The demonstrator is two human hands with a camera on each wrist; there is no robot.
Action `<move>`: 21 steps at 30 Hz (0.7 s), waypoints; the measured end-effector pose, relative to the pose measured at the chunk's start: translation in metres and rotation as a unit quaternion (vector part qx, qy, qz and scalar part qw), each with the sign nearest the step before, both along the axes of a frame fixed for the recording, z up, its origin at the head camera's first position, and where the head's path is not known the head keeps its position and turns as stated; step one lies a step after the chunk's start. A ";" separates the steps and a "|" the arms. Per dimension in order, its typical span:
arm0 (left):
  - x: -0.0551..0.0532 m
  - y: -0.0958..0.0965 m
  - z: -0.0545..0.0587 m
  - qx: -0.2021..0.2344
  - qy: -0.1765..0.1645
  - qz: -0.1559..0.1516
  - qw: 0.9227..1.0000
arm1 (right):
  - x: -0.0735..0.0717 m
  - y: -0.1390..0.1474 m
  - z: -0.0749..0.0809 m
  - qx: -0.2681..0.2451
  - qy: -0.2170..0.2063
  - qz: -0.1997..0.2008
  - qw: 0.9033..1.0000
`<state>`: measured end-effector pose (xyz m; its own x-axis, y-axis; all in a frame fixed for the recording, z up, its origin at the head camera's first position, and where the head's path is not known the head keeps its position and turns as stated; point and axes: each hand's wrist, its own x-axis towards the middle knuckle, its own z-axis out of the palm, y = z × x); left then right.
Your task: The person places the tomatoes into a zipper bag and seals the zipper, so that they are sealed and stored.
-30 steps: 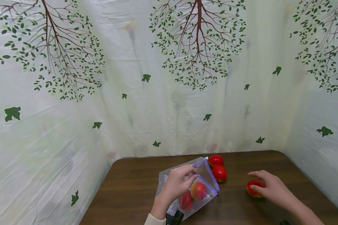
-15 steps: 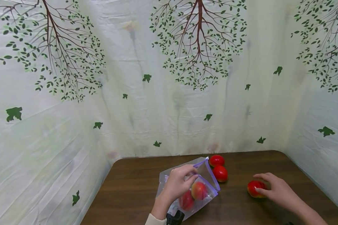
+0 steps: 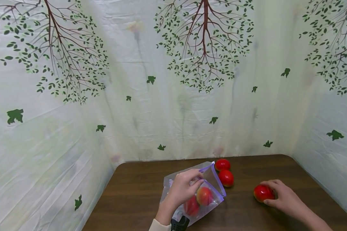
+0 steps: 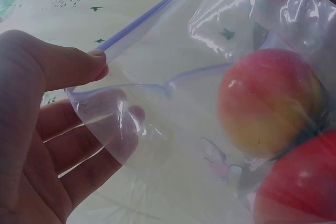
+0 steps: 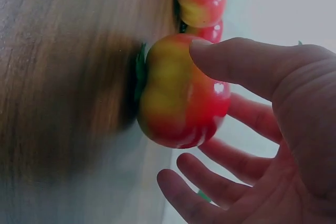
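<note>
A clear zip bag point(image 3: 173, 183) with a purple zip edge lies tilted on the table, its mouth apart. My left hand point(image 3: 183, 189) pinches the bag's edge between thumb and fingers. Two red-and-yellow fruits point(image 4: 270, 103) sit inside, seen through the film. On the right, a glossy red-and-yellow tomato point(image 5: 181, 93) with a green leafy calyx turned down is between the thumb and fingers of my right hand point(image 3: 286, 199). The thumb presses one side in the right wrist view; the index finger is partly hidden behind the tomato.
Two more red tomatoes, a nearer one point(image 3: 226, 178) and a farther one point(image 3: 222, 164), stand by the bag's mouth. They are on the brown wooden table point(image 3: 136, 192). A pale cloth with printed trees and leaves point(image 3: 173, 112) hangs around the table's back and sides.
My right thumb and fingers have moved from above the tomato to its right side and tightened on it. The left hand and bag have stayed in place.
</note>
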<state>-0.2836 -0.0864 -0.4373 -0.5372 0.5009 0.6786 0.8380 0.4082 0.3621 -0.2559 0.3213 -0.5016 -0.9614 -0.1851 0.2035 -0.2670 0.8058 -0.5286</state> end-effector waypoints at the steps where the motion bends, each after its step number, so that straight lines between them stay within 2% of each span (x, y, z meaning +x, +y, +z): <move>1: 0.000 0.000 0.000 0.000 -0.004 0.000 1.000 | 0.000 0.000 -0.001 0.000 0.001 -0.001 1.000; 8: 0.000 0.000 0.000 -0.002 0.002 0.000 1.000 | -0.001 0.000 -0.004 -0.003 -0.018 -0.016 1.000; 21: -0.001 0.001 -0.001 -0.005 -0.002 0.003 1.000 | -0.003 0.000 -0.012 0.002 -0.008 -0.019 1.000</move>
<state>-0.2844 -0.0851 -0.4381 -0.5426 0.5053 0.6710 0.8344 0.4164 0.3611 -0.2589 0.3215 -0.5134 -0.9708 -0.1500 0.1872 -0.2283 0.8175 -0.5288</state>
